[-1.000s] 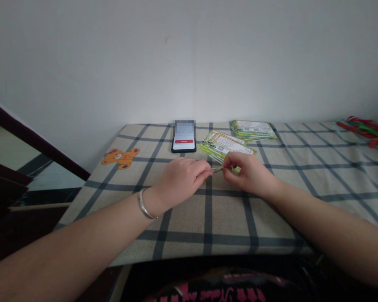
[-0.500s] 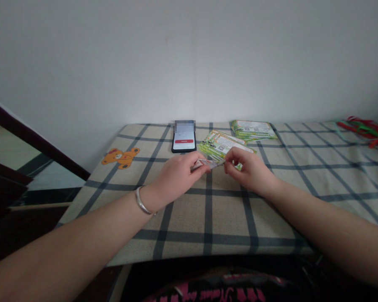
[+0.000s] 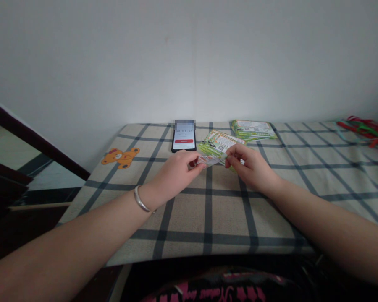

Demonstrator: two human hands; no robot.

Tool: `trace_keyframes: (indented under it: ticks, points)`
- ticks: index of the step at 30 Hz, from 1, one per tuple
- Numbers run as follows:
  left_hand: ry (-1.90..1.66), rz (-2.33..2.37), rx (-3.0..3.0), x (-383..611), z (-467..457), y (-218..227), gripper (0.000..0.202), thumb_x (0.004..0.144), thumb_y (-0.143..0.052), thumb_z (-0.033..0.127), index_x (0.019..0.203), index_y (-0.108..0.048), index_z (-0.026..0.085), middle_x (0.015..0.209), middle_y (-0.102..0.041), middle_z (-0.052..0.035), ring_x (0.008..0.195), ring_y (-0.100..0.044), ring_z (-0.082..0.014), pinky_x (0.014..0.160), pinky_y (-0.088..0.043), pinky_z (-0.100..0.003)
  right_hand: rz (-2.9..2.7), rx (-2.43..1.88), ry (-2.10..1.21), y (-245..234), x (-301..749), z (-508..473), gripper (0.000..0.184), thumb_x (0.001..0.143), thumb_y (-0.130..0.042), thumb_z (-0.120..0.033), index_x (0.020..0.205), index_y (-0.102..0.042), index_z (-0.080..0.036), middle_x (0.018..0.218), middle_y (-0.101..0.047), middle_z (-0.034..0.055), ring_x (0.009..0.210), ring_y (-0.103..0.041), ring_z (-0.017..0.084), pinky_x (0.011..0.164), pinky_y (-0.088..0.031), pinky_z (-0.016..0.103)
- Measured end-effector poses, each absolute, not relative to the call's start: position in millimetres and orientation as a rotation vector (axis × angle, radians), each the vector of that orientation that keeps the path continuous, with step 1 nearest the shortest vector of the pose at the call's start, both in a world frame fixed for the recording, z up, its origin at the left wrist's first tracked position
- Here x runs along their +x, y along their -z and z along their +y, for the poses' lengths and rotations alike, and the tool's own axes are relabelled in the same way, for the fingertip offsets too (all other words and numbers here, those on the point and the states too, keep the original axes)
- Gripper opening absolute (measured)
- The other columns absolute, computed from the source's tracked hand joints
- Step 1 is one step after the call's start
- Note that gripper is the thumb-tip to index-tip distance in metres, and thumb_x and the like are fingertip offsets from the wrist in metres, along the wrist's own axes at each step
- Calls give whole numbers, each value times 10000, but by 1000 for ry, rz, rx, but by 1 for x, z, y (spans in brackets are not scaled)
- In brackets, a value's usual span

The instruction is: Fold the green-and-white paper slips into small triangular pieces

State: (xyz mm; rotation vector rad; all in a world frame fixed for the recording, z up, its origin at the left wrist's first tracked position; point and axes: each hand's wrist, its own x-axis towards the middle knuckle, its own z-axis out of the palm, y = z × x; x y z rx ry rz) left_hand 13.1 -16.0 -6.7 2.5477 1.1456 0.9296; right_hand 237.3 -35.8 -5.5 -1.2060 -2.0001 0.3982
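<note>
My left hand and my right hand both pinch one small printed card, held a little above the checked tablecloth. The left fingers grip its left edge, the right fingers its right edge. Just behind the card lies a fanned pile of green and orange leaflets. A silver bangle sits on my left wrist.
A phone with a lit screen and a red bar lies against the wall. A neat second stack of leaflets sits behind it to the right. Red and green ribbons lie at the far right. A bear print marks the cloth's left side.
Both hands have moved a little away from me, toward the fanned leaflets. The card between them has turned from edge-on to showing its face.
</note>
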Motion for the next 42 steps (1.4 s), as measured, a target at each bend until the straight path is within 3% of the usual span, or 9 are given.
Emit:
trace_keyframes:
  ticks: [6,9,12,15,23,28,35,42]
  points:
    - [-874,1204,2409,15,-17,9,115,873,-612,240,790,-614,160,683,-594,16,577,-479,-103,520,-313,-232,-1936,-1207,-429,10,237,-33,84,882,-494,-219,879,-574,-193,738,-663,16,636,-572,139,560,-402,253]
    - [-890,1179,2322,15,-15,15,87,883,-598,262,889,-600,175,721,-603,11,593,-504,-110,527,-342,-234,-1901,-1216,-382,11,238,-32,87,861,-528,-208,941,-559,-196,769,-661,15,638,-574,140,569,-419,261]
    - [-1032,1089,2184,14,-13,21,281,860,-620,210,1112,-495,204,854,-627,1,689,-571,-118,594,-414,-231,-1934,-1173,-281,11,240,-32,97,846,-551,-182,940,-554,-203,784,-658,11,643,-567,134,583,-428,263]
    - [-1036,1032,2132,14,-14,21,395,858,-605,165,1204,-424,226,823,-610,17,674,-569,-114,606,-430,-231,-2052,-1106,-174,11,239,-33,91,840,-562,-152,904,-595,-207,786,-662,9,679,-578,137,616,-438,265]
    - [-962,1002,2199,15,-17,15,228,890,-586,212,1116,-601,240,875,-644,6,621,-543,-92,574,-431,-226,-2335,-1018,-77,11,234,-38,219,873,-572,-178,1071,-661,-208,960,-708,54,872,-640,187,773,-488,321]
    - [-971,946,2225,15,-15,15,80,879,-591,206,903,-666,192,877,-684,-1,701,-602,-104,620,-470,-225,-2349,-994,-88,8,234,-39,254,856,-577,-151,1090,-660,-204,962,-711,53,855,-637,181,777,-487,319]
    - [-999,954,2203,18,-22,8,109,884,-580,230,887,-670,168,832,-695,-6,701,-629,-107,630,-498,-219,-2346,-1013,-99,8,235,-39,254,858,-579,-168,1090,-676,-207,906,-704,41,818,-629,173,748,-476,305]
    - [-1052,897,2341,14,-21,11,252,851,-477,63,975,-663,179,951,-705,-16,856,-656,-123,743,-518,-243,-2323,-1020,-163,12,237,-36,285,843,-590,-165,1111,-672,-222,891,-705,17,786,-626,150,724,-465,282]
